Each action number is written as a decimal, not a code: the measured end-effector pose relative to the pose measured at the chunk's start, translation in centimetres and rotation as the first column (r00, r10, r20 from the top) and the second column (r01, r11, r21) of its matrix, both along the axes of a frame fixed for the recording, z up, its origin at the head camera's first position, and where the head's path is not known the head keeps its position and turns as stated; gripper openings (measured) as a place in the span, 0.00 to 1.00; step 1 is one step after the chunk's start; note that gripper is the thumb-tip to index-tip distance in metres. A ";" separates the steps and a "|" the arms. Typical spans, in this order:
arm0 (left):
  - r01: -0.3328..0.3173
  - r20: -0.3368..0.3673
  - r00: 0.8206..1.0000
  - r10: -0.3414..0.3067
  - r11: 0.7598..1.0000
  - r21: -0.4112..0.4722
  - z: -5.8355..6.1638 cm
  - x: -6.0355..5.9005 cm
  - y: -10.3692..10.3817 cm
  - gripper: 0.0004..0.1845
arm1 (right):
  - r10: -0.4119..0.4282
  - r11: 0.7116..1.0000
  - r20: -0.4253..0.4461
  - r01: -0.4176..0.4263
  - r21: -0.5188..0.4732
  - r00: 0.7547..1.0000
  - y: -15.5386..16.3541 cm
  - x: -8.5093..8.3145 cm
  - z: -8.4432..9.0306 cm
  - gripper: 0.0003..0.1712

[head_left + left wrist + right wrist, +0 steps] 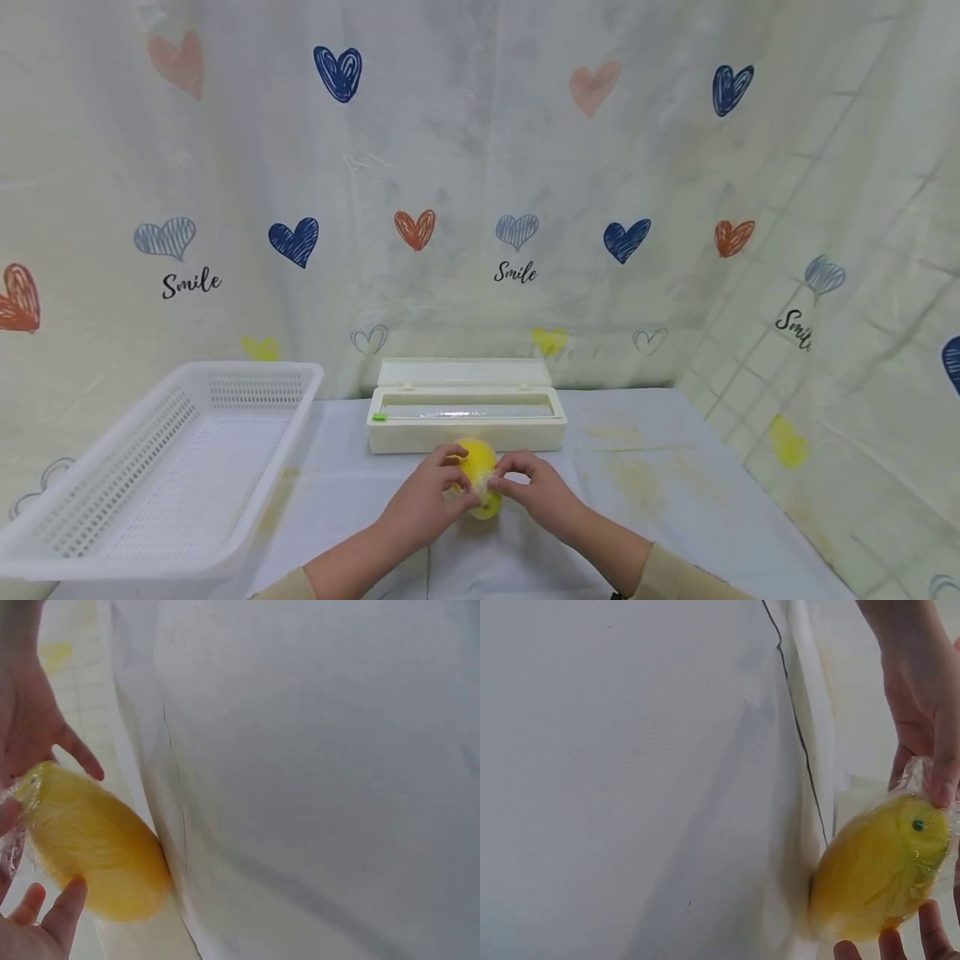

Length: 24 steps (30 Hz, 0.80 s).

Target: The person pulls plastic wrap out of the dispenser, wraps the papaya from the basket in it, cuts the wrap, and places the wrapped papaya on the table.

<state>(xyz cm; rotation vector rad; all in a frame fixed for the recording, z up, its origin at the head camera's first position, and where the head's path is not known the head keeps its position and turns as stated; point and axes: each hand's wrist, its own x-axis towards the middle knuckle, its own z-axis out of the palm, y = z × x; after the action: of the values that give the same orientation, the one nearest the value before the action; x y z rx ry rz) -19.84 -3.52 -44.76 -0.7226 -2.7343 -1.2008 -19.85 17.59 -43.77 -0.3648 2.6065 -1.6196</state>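
Observation:
A yellow mango in clear cling film is between my two hands in the head view, its greenish end towards me. My left hand is on its left side, thumb and fingers bent and pinching the film. From the right, my right hand pinches film between thumb and forefinger near the middle of the fruit. The right wrist view shows the mango with a dark stem spot and film bunched around that end. In the left wrist view, fingertips touch the side of the mango.
Just behind the mango, a cream cling film box stands with its lid up and a film roll inside. A white perforated basket is at the left. White cloth with yellowish stains covers the table. A heart-patterned curtain hangs behind.

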 end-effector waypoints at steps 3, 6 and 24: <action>-0.016 0.099 0.995 0.007 0.996 0.090 0.1 -0.1 0.1 0.09 | -0.038 0.999 0.033 0.037 0.023 0.999 -0.3 0.1 0.1 0.11; -0.031 0.145 0.989 0.011 0.990 0.140 0.2 -0.3 0.3 0.09 | -0.082 0.996 0.068 0.080 0.036 0.994 -0.7 0.2 0.3 0.13; 0.051 0.198 0.977 -0.082 0.987 0.154 -0.6 -1.6 -2.3 0.31 | -0.032 0.999 0.081 0.031 0.020 0.996 -0.1 -0.4 0.2 0.20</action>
<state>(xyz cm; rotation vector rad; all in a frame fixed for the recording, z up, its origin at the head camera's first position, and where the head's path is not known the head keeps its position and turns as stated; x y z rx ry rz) -21.43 -5.86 -45.32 -0.7165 -2.7586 -1.5549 -20.26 17.44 -43.59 -0.2520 2.5782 -1.5834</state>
